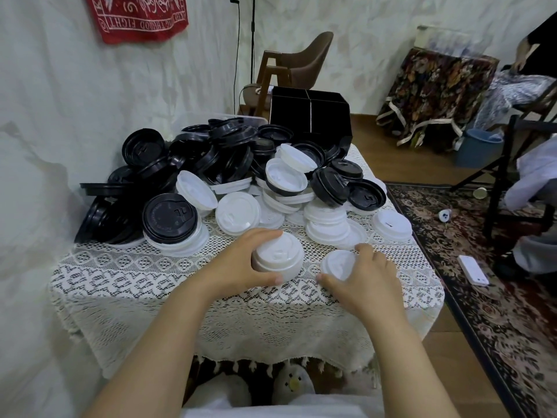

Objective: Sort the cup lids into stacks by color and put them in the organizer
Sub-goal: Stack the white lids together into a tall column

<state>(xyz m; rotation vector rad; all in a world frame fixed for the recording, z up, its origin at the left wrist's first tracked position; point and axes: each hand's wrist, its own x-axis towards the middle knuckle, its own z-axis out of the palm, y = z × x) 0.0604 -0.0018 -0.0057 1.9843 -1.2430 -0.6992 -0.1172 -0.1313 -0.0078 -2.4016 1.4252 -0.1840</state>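
A big pile of black lids (193, 158) and white lids (301, 191) covers the far half of the lace-covered table (120, 285). At the back stands the black organizer (310, 114), its compartments dark. My left hand (238, 267) grips a short stack of white lids (280, 257) resting on the cloth near the table's middle. Just to its right, my right hand (361, 279) closes over a single white lid (337, 263) lying on the table.
A clear plastic bin (238, 119) sits behind the pile. A brown chair (295, 64) stands beyond the table. To the right are a patterned rug (482, 282), a phone (473, 270) on it, a blue bucket (479, 147) and a dark folding chair (512, 176).
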